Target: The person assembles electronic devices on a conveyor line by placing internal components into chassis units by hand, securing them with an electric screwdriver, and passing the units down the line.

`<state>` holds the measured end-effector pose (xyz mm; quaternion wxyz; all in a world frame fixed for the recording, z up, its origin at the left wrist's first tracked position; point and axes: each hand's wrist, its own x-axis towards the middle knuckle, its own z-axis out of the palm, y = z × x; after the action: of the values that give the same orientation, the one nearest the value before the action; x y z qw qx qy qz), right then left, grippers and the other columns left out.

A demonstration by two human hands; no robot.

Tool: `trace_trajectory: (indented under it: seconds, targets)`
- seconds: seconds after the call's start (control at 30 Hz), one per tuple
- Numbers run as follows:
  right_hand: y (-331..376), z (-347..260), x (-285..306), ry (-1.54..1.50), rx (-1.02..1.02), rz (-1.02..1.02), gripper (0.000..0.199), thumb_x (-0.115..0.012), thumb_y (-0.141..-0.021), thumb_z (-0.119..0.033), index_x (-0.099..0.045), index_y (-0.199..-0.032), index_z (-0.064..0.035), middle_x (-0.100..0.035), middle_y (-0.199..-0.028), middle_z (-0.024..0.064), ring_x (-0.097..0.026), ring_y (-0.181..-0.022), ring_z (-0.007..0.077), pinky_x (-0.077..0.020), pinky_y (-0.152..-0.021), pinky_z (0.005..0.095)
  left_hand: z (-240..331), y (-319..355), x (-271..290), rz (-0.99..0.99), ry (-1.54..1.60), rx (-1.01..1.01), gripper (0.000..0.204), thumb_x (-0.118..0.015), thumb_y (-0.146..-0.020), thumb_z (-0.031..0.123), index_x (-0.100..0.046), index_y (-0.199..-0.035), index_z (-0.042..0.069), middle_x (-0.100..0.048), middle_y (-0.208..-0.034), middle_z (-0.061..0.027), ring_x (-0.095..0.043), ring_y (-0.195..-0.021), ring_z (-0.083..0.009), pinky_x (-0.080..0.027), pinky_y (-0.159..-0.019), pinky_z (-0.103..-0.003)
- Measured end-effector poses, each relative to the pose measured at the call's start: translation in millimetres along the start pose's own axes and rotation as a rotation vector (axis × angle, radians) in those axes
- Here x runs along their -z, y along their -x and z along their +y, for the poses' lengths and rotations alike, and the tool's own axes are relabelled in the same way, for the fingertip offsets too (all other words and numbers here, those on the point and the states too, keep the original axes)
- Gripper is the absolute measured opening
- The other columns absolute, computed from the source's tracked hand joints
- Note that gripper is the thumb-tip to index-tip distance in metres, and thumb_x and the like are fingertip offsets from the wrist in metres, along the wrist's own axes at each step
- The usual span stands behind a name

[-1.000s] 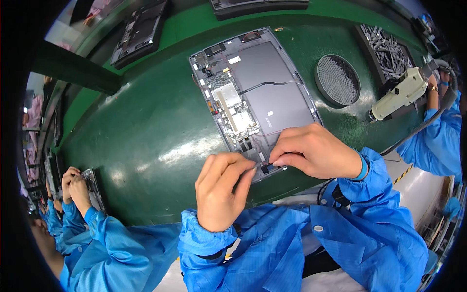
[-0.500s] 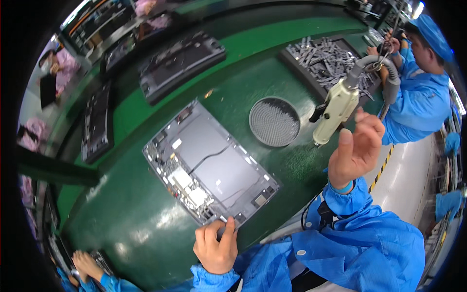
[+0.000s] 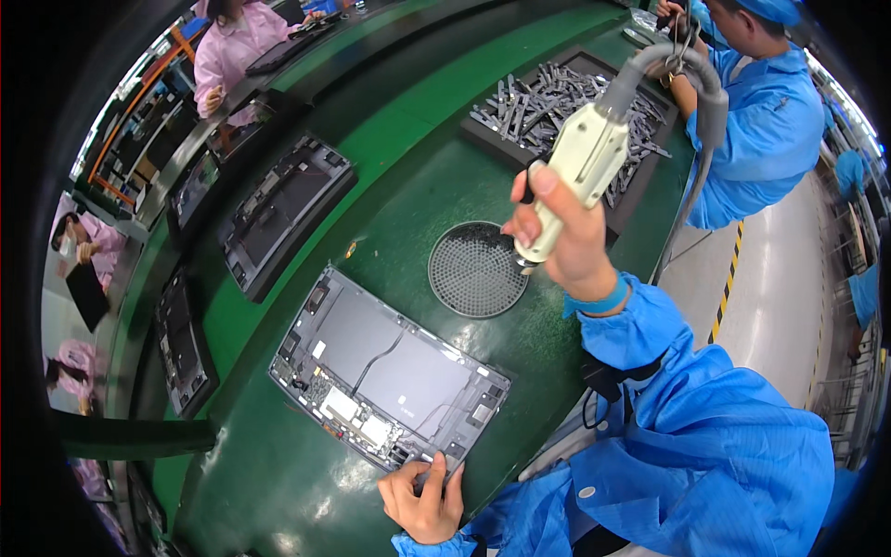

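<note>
An opened tablet (image 3: 376, 357) lies tilted on the green table, its circuit board bare along the near left side. At its near right corner my left hand (image 3: 424, 501) grips the edge, thumb on top and fingers curled. My right hand (image 3: 577, 232) is wrapped round a cream electric screwdriver (image 3: 587, 153), which hangs from a grey hose. The driver's tip points down over the right rim of a round dish with a dimpled grid (image 3: 471, 278). That dish stands just beyond the tablet.
A dark tray (image 3: 492, 144) heaped with grey strip-shaped parts stands beyond the screwdriver. On the green belt at left lie more opened devices (image 3: 288, 218). A co-worker in blue (image 3: 756, 130) works at the far right; people in pink (image 3: 232, 56) are across the line. A dark bar (image 3: 139, 436) juts in from the left.
My right hand has gone from open beside the screwdriver to gripping it, and the driver has moved over the dish's rim. My left hand still holds the tablet's corner. The view has shifted.
</note>
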<state>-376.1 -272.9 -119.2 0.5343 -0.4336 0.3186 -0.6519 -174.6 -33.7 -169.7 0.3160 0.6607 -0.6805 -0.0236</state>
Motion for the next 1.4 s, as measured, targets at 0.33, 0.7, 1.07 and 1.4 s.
trace_trajectory:
  seconds: [0.33,0.7,1.07,1.4]
  targets:
    - [1,14,-3,0.112,-0.016,-0.087,0.041,-0.059,-0.086,-0.031,-0.051,-0.095,0.0083,-0.048,-0.052,0.0041,-0.05,-0.047,0.0113,-0.05,-0.054,0.029,1,-2,3,0.036,0.008,-0.002,0.037,-0.083,-0.053,0.006,-0.071,-0.087,0.008,-0.054,-0.08,-0.0063,-0.046,-0.072,-0.0227,-0.037,-0.054,-0.03]
    - [-1,17,1,0.141,-0.038,-0.085,0.041,-0.058,-0.087,-0.032,-0.053,-0.093,0.0077,-0.046,-0.051,0.0034,-0.049,-0.047,0.0111,-0.0494,-0.055,0.0287,3,-4,2,0.024,0.006,-0.005,0.037,-0.082,-0.053,0.005,-0.071,-0.088,0.008,-0.054,-0.079,-0.0059,-0.046,-0.072,-0.0225,-0.037,-0.053,-0.03]
    - [10,18,2,0.028,0.1,-0.164,0.046,-0.047,-0.093,-0.037,-0.053,-0.102,0.0071,-0.044,-0.054,0.0008,-0.046,-0.05,0.011,-0.0469,-0.058,0.0303,-8,-1,1,0.038,0.009,-0.037,0.034,-0.081,-0.055,0.009,-0.069,-0.087,0.006,-0.054,-0.081,-0.0049,-0.049,-0.071,-0.0227,-0.04,-0.052,-0.031]
    - [103,4,-58,-0.22,-0.14,-0.756,0.067,-0.047,-0.086,-0.063,-0.047,-0.104,0.0008,-0.046,-0.054,-0.0026,-0.046,-0.049,0.0096,-0.0395,-0.055,0.0289,-14,1,-2,0.102,0.058,-0.051,0.033,-0.08,-0.057,0.012,-0.069,-0.087,0.006,-0.056,-0.083,-0.0025,-0.051,-0.073,-0.0199,-0.044,-0.05,-0.029]
